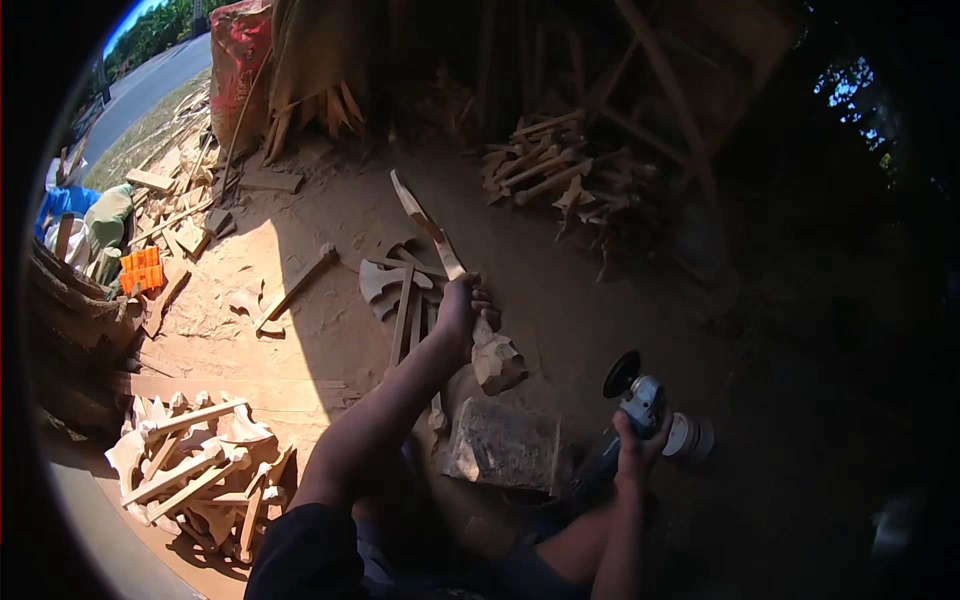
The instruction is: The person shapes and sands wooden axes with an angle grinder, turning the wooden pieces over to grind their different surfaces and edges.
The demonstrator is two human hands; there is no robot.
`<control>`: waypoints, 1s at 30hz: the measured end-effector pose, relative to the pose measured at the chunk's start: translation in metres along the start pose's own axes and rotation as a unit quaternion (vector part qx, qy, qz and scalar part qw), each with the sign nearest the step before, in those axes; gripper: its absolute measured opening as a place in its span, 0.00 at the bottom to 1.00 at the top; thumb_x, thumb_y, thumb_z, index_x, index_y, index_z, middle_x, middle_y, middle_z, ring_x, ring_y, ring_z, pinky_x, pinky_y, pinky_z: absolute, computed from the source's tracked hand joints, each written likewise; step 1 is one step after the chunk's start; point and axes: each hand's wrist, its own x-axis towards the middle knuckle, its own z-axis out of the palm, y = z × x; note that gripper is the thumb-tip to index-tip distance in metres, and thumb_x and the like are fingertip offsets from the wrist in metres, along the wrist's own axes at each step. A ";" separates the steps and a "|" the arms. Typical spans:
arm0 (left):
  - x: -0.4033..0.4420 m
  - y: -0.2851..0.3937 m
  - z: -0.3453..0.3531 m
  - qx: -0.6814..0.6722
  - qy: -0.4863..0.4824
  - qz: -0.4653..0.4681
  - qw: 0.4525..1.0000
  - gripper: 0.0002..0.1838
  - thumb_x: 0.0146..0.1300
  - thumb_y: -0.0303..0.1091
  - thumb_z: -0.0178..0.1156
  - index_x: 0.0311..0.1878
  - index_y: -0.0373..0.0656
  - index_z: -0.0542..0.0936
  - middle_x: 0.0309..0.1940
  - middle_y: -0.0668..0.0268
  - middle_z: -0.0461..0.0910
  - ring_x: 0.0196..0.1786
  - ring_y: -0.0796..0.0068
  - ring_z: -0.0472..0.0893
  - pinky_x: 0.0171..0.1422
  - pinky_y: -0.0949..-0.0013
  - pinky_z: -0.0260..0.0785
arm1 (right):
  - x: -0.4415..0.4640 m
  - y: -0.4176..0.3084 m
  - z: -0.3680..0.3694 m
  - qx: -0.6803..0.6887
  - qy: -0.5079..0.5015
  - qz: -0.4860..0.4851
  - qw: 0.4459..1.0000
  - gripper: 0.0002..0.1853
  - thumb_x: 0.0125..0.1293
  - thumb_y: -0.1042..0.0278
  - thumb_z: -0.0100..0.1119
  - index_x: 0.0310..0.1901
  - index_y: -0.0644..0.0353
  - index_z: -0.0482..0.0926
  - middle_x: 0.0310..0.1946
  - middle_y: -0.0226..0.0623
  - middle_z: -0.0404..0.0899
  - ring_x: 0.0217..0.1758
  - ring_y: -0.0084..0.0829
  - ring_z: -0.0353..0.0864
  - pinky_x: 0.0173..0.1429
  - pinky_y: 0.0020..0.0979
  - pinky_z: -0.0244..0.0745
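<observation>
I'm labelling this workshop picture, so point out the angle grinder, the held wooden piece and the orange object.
Angle grinder (643, 396): head view, on its metal gear housing.
Held wooden piece (497, 362): head view, on its thick faceted end.
Orange object (141, 271): head view, near its middle.

Dirt floor cut by a hard shadow edge; left part sunlit, right part lost in darkness. Paved road and greenery seen at upper left, in full daylight. Poles leaned diagonally at the back, dimly lit. Sky broken up by leaves, upper right.
</observation>
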 end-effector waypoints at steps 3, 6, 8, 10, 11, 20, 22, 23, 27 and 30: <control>0.021 0.018 -0.013 0.024 0.033 0.004 0.999 0.08 0.67 0.36 0.54 0.30 0.52 0.70 0.21 0.77 0.67 0.20 0.82 0.66 0.25 0.73 0.63 | -0.008 -0.049 0.018 -0.029 -0.017 -0.003 0.999 0.52 0.54 0.65 0.81 0.78 0.62 0.60 0.65 0.42 0.72 0.64 0.34 0.76 0.69 0.37 0.74; 0.037 0.008 -0.023 0.069 0.116 0.060 0.989 0.04 0.64 0.31 0.51 0.32 0.48 0.71 0.22 0.73 0.67 0.21 0.76 0.68 0.26 0.71 0.65 | 0.001 -0.106 0.045 -0.056 -0.029 0.026 0.998 0.51 0.56 0.67 0.80 0.78 0.61 0.59 0.65 0.42 0.72 0.64 0.32 0.76 0.67 0.35 0.76; 0.043 0.002 -0.025 0.063 0.107 0.009 0.992 0.04 0.65 0.32 0.50 0.32 0.48 0.71 0.22 0.73 0.67 0.22 0.77 0.68 0.26 0.70 0.65 | 0.012 -0.121 0.061 -0.084 -0.026 0.009 0.996 0.51 0.56 0.67 0.80 0.78 0.61 0.59 0.66 0.42 0.71 0.64 0.32 0.77 0.67 0.35 0.75; 0.049 -0.010 -0.032 0.045 0.093 -0.038 0.994 0.05 0.69 0.33 0.50 0.35 0.47 0.70 0.22 0.73 0.68 0.22 0.77 0.68 0.26 0.70 0.66 | 0.010 -0.134 0.074 -0.078 -0.035 -0.022 0.996 0.51 0.56 0.68 0.80 0.78 0.61 0.58 0.67 0.43 0.70 0.67 0.35 0.75 0.71 0.37 0.73; 0.054 -0.013 -0.032 0.048 0.091 -0.045 0.994 0.06 0.70 0.33 0.50 0.35 0.47 0.69 0.22 0.73 0.68 0.22 0.78 0.68 0.26 0.71 0.66 | 0.008 -0.133 0.078 -0.092 -0.044 -0.050 0.994 0.51 0.56 0.68 0.80 0.78 0.61 0.58 0.68 0.44 0.70 0.68 0.35 0.74 0.72 0.38 0.72; 0.013 -0.003 0.003 0.049 0.057 -0.033 0.997 0.12 0.83 0.44 0.49 0.42 0.51 0.65 0.23 0.74 0.66 0.22 0.80 0.66 0.26 0.73 0.65 | -0.005 -0.094 0.077 -0.021 -0.080 -0.055 0.995 0.51 0.54 0.67 0.79 0.79 0.62 0.60 0.69 0.47 0.71 0.71 0.39 0.74 0.75 0.40 0.70; 0.000 -0.006 0.007 0.126 0.076 0.005 0.989 0.10 0.81 0.41 0.51 0.43 0.51 0.64 0.23 0.74 0.64 0.22 0.80 0.65 0.26 0.73 0.64 | -0.003 -0.085 0.068 0.021 -0.079 -0.021 0.996 0.50 0.55 0.68 0.78 0.79 0.62 0.61 0.67 0.46 0.73 0.67 0.37 0.78 0.71 0.39 0.75; 0.004 -0.007 -0.001 0.090 0.058 -0.009 0.994 0.09 0.80 0.40 0.52 0.44 0.50 0.64 0.24 0.74 0.63 0.22 0.80 0.65 0.26 0.73 0.64 | -0.006 -0.080 0.063 0.036 -0.086 -0.009 0.996 0.50 0.56 0.68 0.78 0.79 0.62 0.61 0.67 0.46 0.73 0.67 0.37 0.78 0.71 0.38 0.75; 0.020 -0.010 -0.008 0.043 0.055 0.009 0.997 0.06 0.75 0.33 0.53 0.46 0.47 0.67 0.25 0.72 0.64 0.22 0.79 0.65 0.27 0.73 0.65 | -0.013 -0.076 0.050 0.059 -0.106 0.004 0.993 0.49 0.57 0.68 0.77 0.79 0.63 0.60 0.66 0.45 0.73 0.64 0.34 0.79 0.69 0.37 0.77; 0.029 0.000 -0.014 0.081 0.056 0.064 0.993 0.06 0.73 0.31 0.54 0.47 0.42 0.71 0.26 0.69 0.68 0.23 0.76 0.70 0.27 0.70 0.68 | -0.018 -0.084 0.044 0.055 -0.139 -0.033 0.988 0.49 0.57 0.69 0.77 0.78 0.62 0.59 0.65 0.45 0.73 0.61 0.33 0.80 0.66 0.37 0.79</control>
